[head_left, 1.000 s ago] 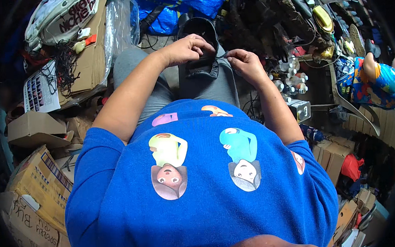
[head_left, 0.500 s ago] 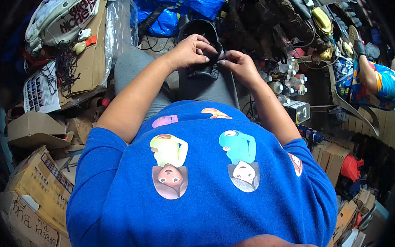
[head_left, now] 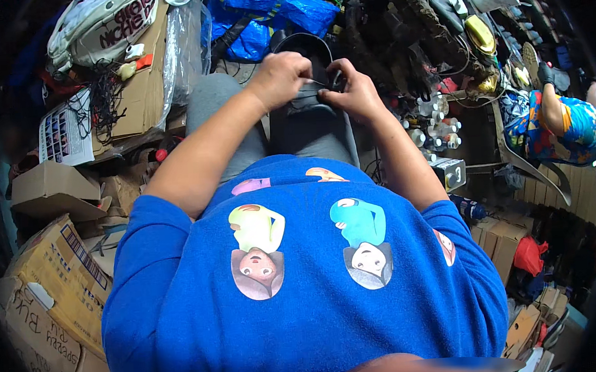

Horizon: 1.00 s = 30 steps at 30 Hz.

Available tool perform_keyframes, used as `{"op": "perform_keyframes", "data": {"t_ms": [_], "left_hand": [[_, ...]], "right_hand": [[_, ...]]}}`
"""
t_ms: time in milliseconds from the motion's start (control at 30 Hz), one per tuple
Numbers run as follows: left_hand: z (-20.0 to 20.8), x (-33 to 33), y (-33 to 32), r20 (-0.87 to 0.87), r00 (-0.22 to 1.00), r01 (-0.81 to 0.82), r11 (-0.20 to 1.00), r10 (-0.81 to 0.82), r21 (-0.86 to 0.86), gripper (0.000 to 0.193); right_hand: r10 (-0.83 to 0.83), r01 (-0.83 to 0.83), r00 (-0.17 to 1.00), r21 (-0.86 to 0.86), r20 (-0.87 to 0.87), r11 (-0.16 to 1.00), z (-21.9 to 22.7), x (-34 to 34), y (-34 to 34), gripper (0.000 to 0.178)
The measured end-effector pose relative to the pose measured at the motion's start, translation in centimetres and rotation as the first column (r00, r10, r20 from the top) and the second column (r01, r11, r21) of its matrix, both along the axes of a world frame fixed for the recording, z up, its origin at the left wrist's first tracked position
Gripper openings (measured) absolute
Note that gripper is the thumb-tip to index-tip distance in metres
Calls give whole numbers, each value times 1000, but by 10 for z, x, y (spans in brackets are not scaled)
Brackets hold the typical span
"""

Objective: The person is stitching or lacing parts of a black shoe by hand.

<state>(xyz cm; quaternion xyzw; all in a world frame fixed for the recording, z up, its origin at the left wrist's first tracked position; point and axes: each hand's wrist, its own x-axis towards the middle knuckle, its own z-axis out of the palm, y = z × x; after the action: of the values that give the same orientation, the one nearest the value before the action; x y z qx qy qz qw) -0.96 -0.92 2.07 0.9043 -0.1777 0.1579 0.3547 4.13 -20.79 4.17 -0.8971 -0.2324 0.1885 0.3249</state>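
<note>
A black shoe-like piece (head_left: 305, 106) rests across my lap on the grey trousers, with a dark rounded rim at its far end. My left hand (head_left: 279, 80) is above its left side, fingers pinched and slightly blurred. From those fingertips a thin pale strand, thread or needle, runs toward the right hand. At the piece's right edge, my right hand (head_left: 355, 92) has thumb and forefinger closed on the dark material. The exact spot where the strand meets the piece is too small to make out.
Beyond my knees lies a blue plastic bag (head_left: 280, 10). Small bottles (head_left: 438, 126) cluster to the right; farther right is another person in bright patterned clothing (head_left: 567, 128). Flattened cardboard (head_left: 139, 103) with black cords (head_left: 102, 109) is at left, above an open cardboard box (head_left: 52, 191).
My left hand has lifted off the inside of the black piece, its fingers now closed on a strand. The right hand has shifted slightly left and curled more at the edge.
</note>
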Motion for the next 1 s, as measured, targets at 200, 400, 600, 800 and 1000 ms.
{"op": "perform_keyframes", "data": {"t_ms": [200,400,600,800,1000], "left_hand": [[68,-45,123,-148,898,-440,833,414,-335,6],[127,-99,175,-95,896,-443,870,433,-218,7],[126,-85,41,-115,993,43,985,-24,170,15],[106,-52,15,-214,974,58,997,-68,-52,22],[43,-55,38,-217,882,-189,736,418,650,38]], "right_hand": [[8,10,998,283,-63,959,-6,-6,-15,54],[358,-306,898,-221,257,926,7,-37,-2,70],[404,-429,848,-3,343,903,72,-51,23,49],[271,-360,874,164,403,918,62,-39,7,18],[-194,292,956,645,-221,706,68,-9,-62,24]]}}
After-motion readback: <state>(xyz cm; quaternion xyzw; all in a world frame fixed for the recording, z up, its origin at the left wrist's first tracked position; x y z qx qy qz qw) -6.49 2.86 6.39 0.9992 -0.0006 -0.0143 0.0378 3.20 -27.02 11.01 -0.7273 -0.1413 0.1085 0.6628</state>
